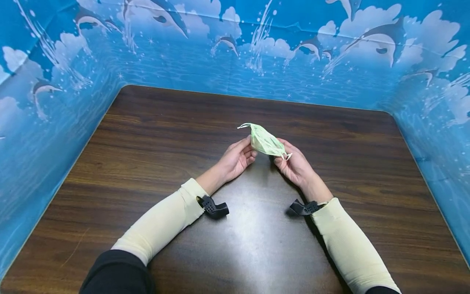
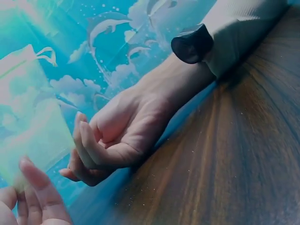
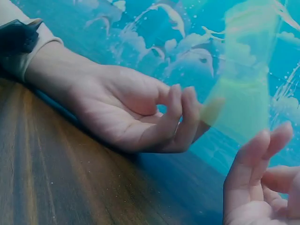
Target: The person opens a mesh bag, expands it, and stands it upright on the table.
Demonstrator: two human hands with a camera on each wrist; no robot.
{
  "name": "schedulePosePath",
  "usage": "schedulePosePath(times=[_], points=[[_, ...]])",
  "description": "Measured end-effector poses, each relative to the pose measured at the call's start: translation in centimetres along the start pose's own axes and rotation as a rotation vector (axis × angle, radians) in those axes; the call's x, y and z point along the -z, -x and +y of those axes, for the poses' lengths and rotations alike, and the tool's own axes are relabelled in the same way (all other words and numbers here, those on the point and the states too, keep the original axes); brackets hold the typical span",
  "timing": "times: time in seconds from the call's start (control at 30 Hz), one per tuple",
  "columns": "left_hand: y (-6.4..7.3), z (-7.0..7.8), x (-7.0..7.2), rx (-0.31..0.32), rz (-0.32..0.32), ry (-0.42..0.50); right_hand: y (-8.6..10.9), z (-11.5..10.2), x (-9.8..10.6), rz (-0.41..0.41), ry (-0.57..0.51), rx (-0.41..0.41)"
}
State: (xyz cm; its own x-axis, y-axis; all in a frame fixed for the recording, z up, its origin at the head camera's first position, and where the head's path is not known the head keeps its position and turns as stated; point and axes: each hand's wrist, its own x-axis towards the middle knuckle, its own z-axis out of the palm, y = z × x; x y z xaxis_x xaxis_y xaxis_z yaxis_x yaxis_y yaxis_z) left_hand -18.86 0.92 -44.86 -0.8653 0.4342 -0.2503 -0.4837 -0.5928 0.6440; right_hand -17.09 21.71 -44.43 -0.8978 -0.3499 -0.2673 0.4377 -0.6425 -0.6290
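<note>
A sheer pale-green organza drawstring pouch (image 1: 265,141) is held up above the table between both hands. My left hand (image 1: 236,160) pinches its left edge, thumb and forefinger at the fabric. At the other end my right hand (image 1: 295,165) holds the pouch's edge, its fingers partly behind the fabric. Thin cords stick out at both ends of the pouch in the head view. The fabric is see-through in the right wrist view, with the left hand's fingertip (image 3: 213,110) showing at its edge.
A dark wood-grain table (image 1: 147,159) lies under the hands. A blue backdrop (image 1: 220,53) printed with dolphins surrounds its far and side edges. Black wrist cameras (image 1: 214,208) sit on the cream sleeves (image 1: 165,222).
</note>
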Motion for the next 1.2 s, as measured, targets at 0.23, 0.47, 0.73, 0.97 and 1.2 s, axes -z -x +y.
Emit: schedulePosePath(times=[0.23,0.47,0.73,0.97,1.2], points=[[0.0,0.0,0.1,-0.070,0.042,0.088,-0.1,1.0,-0.2,0.040,0.439,0.429],[0.1,0.0,0.2,-0.042,0.001,0.032,-0.2,1.6,-0.2,0.141,0.853,0.659],[0.4,0.5,0.5,-0.077,-0.068,-0.439,-0.9,0.9,-0.2,0.363,0.797,0.784],[0.4,0.9,1.3,-0.455,0.064,-1.118,0.4,0.6,-1.7,0.344,0.945,0.836],[0.2,0.9,1.5,-0.550,0.061,-1.266,1.1,0.5,-2.4,0.391,0.962,0.879]])
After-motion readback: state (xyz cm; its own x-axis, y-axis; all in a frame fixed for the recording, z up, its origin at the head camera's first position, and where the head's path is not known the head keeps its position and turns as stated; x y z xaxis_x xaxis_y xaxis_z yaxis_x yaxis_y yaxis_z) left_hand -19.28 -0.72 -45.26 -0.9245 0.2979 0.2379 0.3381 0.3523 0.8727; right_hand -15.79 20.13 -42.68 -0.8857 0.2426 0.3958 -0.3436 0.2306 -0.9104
